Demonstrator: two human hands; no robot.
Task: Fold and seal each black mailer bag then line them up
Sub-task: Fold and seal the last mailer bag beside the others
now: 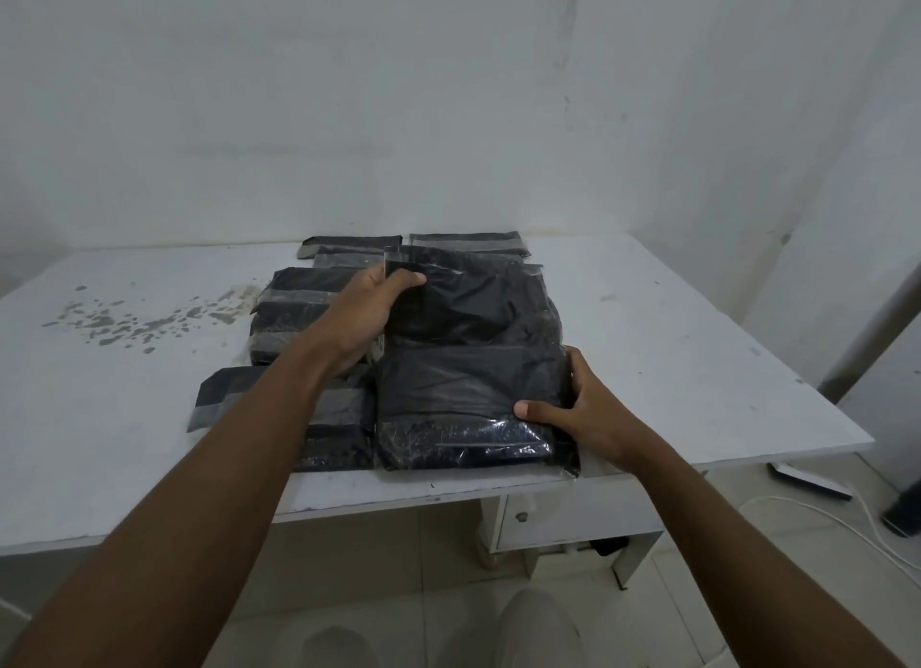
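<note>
Fingers of both hands grip one black bag.
Left hand pinches its far corner, right hand clasps its right edge; it lies on the table beside other bags.

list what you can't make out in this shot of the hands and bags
Head view only.
Left hand fingers: tucked under the held mailer bag; only the thumb shows.
Right hand fingertips: behind the bag's right edge.
Left-side bags: partly covered by the left forearm, so their count is unclear.
Held bag's contents: dark plastic hides them.
</note>
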